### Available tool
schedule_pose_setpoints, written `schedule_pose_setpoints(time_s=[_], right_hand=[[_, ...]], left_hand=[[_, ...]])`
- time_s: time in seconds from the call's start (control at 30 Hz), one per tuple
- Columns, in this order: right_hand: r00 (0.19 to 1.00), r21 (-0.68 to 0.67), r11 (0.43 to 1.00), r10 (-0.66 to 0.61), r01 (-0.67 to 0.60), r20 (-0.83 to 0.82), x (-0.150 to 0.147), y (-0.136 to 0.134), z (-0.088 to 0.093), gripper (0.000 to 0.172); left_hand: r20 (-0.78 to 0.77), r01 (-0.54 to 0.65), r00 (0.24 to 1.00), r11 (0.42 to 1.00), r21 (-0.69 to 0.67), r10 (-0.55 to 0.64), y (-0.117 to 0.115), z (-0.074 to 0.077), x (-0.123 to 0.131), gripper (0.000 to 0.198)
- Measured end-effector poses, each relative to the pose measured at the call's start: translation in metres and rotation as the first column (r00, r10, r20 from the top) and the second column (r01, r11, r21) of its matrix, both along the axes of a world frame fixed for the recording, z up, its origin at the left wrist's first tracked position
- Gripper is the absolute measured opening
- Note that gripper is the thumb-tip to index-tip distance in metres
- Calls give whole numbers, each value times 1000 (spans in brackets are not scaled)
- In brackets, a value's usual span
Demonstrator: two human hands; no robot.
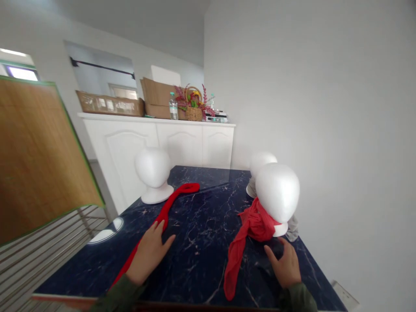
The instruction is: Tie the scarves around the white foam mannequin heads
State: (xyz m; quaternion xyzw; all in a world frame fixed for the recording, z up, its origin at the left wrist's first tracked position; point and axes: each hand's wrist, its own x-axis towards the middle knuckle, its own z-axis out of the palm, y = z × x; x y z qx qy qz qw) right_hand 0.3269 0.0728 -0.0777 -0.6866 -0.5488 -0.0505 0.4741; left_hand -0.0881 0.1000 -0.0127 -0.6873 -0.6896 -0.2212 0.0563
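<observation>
My left hand [150,252] rests on a long red scarf [175,193], its fingers spread and not gripping. The scarf stretches from the near left edge toward the middle of the table. Behind it, on the left, stands a bare white foam head [152,168]. My right hand [285,263] is open, thumb and fingers apart, just in front of another white foam head [277,190]. Around that head's neck a coral-red scarf [256,223] is tied, with one tail hanging toward me. A third foam head [262,160] is partly hidden behind it, with grey cloth [251,187] at its neck.
The dark blue marble-patterned table [201,229] meets a white wall on the right. A white cabinet [130,138] at the back carries cardboard boxes [112,105], a water bottle [173,108] and a flower basket [194,114]. A wooden panel [39,160] stands left, above a metal rack [42,264].
</observation>
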Motion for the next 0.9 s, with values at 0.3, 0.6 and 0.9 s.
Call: schedule_pose_setpoints(time_s=[0.3,0.6,0.9], right_hand=[[957,-3,968,246,-249,-157,-78,-37,13,38],[-21,66,209,211,-976,-977,-203,-20,58,79],[398,70,868,296,-492,-868,-156,29,34,42]], left_hand=[[-120,-141,986,957,-252,114,12,9,-37,28],[285,602,793,767,-225,-539,-64,43,59,27],[435,252,875,967,-30,-214,26,25,-22,32]])
